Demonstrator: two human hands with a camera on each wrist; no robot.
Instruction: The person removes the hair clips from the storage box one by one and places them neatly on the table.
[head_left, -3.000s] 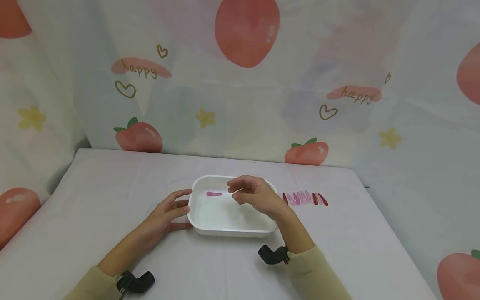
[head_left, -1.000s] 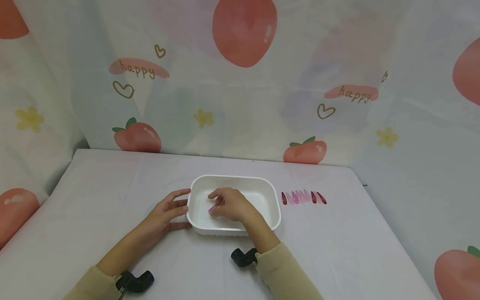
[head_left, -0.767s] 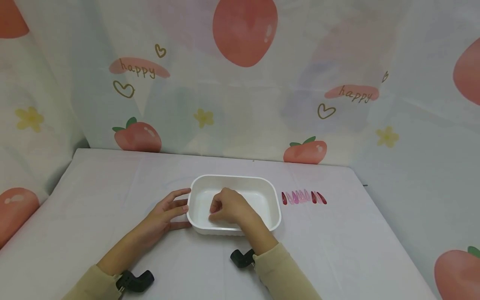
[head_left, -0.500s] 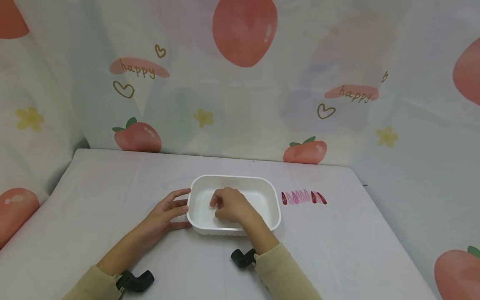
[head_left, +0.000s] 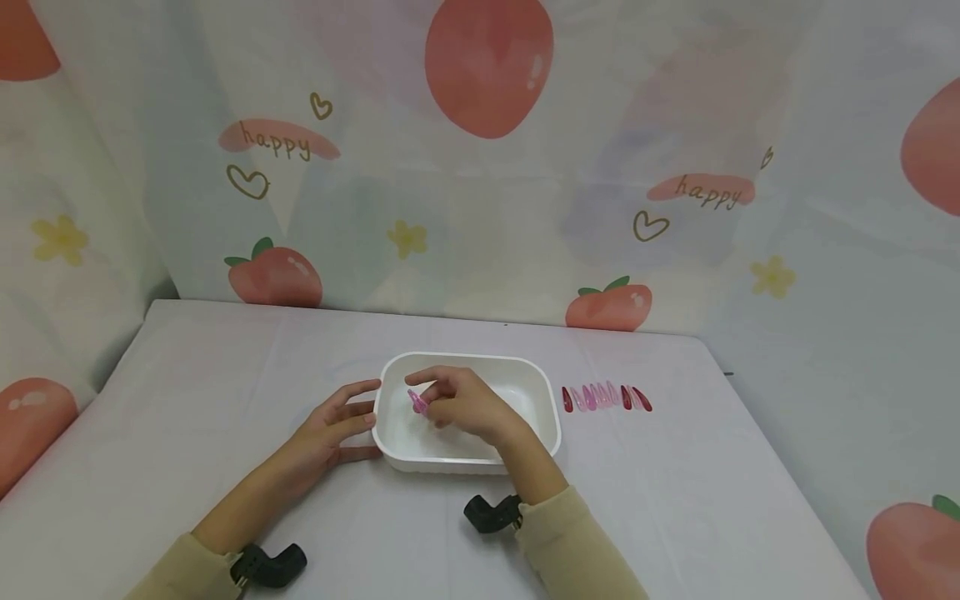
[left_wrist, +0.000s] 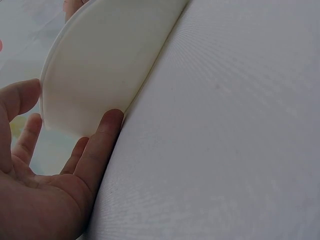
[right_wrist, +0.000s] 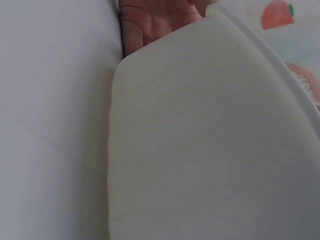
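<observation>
A white rectangular tray [head_left: 525, 402] stands on the table. Over its left part, my right hand [head_left: 476, 410] pinches a pink snap hair clip [head_left: 417, 402] between thumb and fingers, the index finger stretched out above it. Against the tray's left end, my left hand [head_left: 326, 429] spreads its fingers, the tips touching rim and wall. The left wrist view shows these fingertips [left_wrist: 112, 120] low on the tray's outer wall [left_wrist: 105, 60]. In the right wrist view the tray's side [right_wrist: 200, 125] fills the middle and hides the right hand; the left hand [right_wrist: 155, 22] shows beyond it.
Right of the tray, several hair clips [head_left: 606, 396] in pink and dark red lie side by side in a row. A white cloth covers the table [head_left: 420, 533]. A printed fabric backdrop [head_left: 480, 217] rises behind it and at both sides.
My right hand has moved left and down into the tray, where a pink hair clip lay, and taken hold of it. The clip now shows at its fingertips. My left hand stays put.
</observation>
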